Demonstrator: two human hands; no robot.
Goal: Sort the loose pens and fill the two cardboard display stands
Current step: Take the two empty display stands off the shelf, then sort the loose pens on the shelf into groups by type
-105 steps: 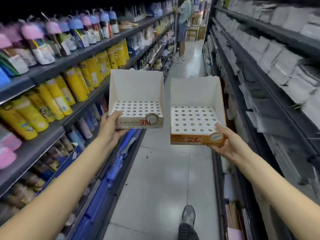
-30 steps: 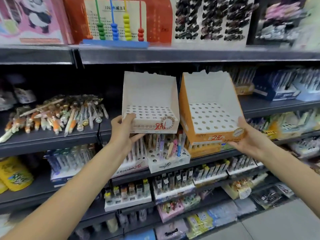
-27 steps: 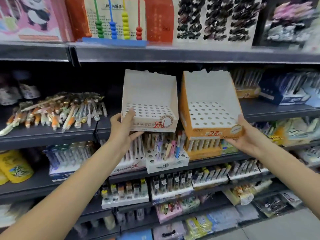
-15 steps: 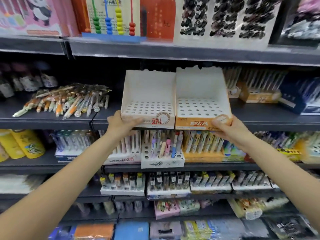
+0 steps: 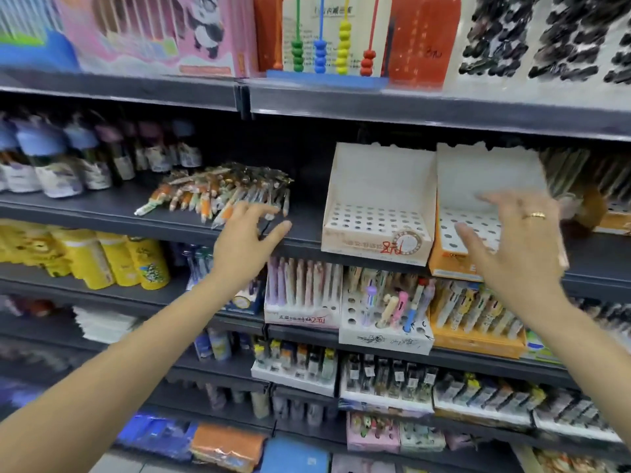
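Left hand (image 5: 244,247) hangs with fingers spread and loose, holding nothing, just in front of the shelf (image 5: 300,230) edge, its fingertips close to the near end of the heap of loose pens (image 5: 218,192). Whether any finger touches a pen cannot be told. The right hand (image 5: 512,247), also spread and empty, a ring on one finger, hovers in front of the orange-fronted display stand (image 5: 450,264) and hides part of its perforated deck.

Both stands sit side by side on the same shelf, touching or nearly so: the white display stand (image 5: 375,230) at about 9 o'clock of the orange one, and the pen heap farther out at 9 o'clock of the white stand, with bare shelf between. No hole in either deck visibly holds a pen.

By my reading, the stands are placed and the filling has not begun; the step in hand is the first pick from the heap. That calls for closing the left fingers on a pen or a small bunch, sorting by pattern, then carrying toward 3 o'clock and dropping each upright into a hole.
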